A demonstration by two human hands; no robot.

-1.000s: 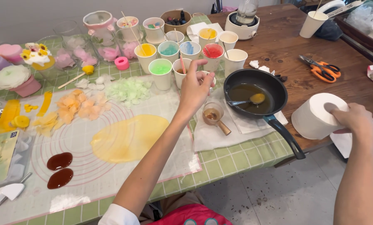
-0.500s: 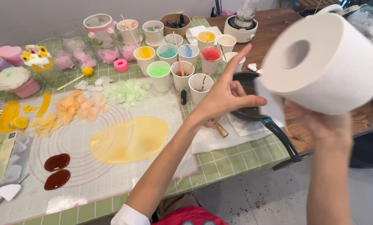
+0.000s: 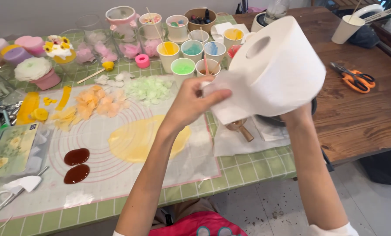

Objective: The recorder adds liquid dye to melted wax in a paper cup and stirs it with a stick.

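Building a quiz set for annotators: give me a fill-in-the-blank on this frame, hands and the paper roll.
1. The right hand holds up a white ____ from below.
2. The left hand pinches the roll's loose ____ in its fingers.
3. The scissors on the brown table have ____ handles.
4. Two dark ____ puddles lie on the silicone mat.

Missing words: paper roll; end sheet; orange; brown

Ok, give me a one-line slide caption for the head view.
Right hand lifts a large white paper roll while left hand pinches its loose sheet end above the green checked craft table.
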